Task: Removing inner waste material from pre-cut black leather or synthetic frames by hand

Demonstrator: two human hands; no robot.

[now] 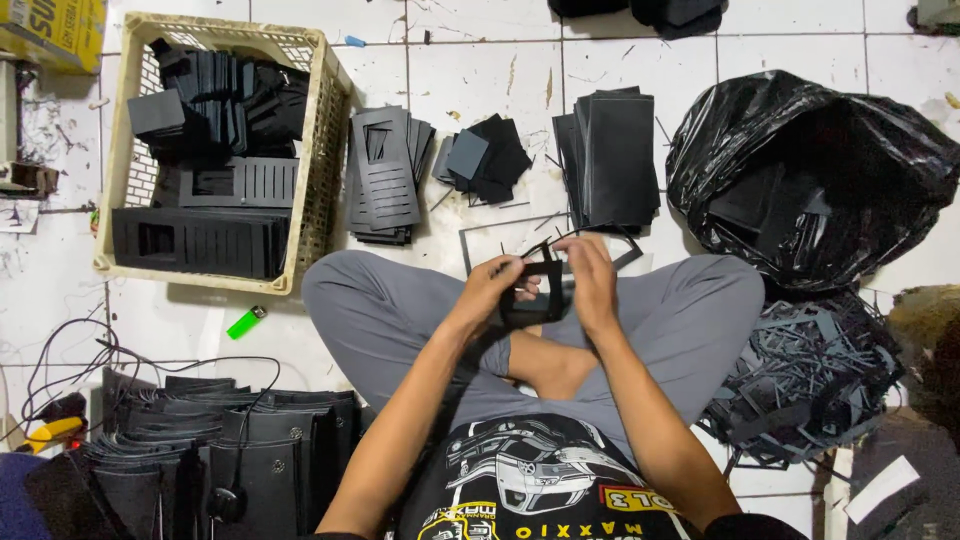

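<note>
Sitting cross-legged on the white tile floor (480, 80), both hands up over my lap. My left hand (487, 290) and right hand (592, 283) are both pinched shut on a small black cut-out piece (532, 292), one on each side edge, so it stays flat and facing me while I work at it. It hangs just above my crossed ankles, clear of the floor.

By my left knee there's a green lighter (246, 322), and nearer my hip a pile of black flat panels (230, 450) with cables draped over them. On my right, a heap of thin black offcut strips (810, 380), probably dumped there to keep them out of the good stuff.

Just past my knees the sorted stacks sit in easy reach: slotted black sheets (385, 175), small black squares (485, 158), and plain black rectangles (612, 155). A thin empty frame (470, 245) lies flat in front of them.

Further left is the cream plastic crate (325, 130) packed with more black pieces, and off to the right a black bin bag (810, 170) lying open with sheets inside.
</note>
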